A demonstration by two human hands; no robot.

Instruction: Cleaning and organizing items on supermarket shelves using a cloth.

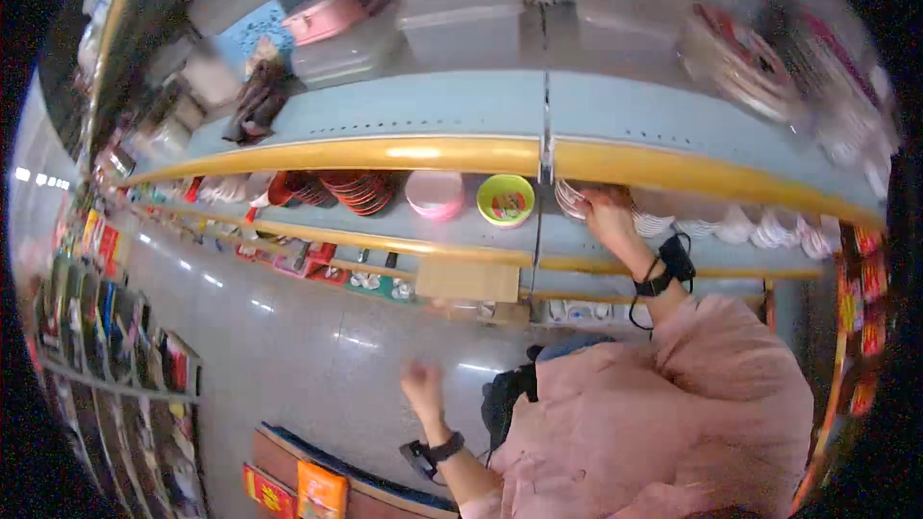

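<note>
My right hand (606,213) reaches under the yellow edge of a shelf. Its fingers are at a stack of white bowls with reddish stripes (570,200); the shelf edge and blur hide whether they grip it. To its left on the same shelf sit a lime-green bowl (505,200), a stack of pink bowls (435,194) and stacked red and dark bowls (358,192). More stacked white bowls (652,222) lie to its right. My left hand (422,380) hangs blurred over the floor, away from the shelves, with nothing visible in it; its fingers are not clear.
Above, a pale blue shelf (433,104) with a yellow edge holds clear plastic boxes (461,14) and stacked plates (750,72). A cardboard box (467,280) stands at a lower shelf. Another goods rack (115,375) is at the left; a low wooden-sided unit (368,483) with orange packets is at the bottom.
</note>
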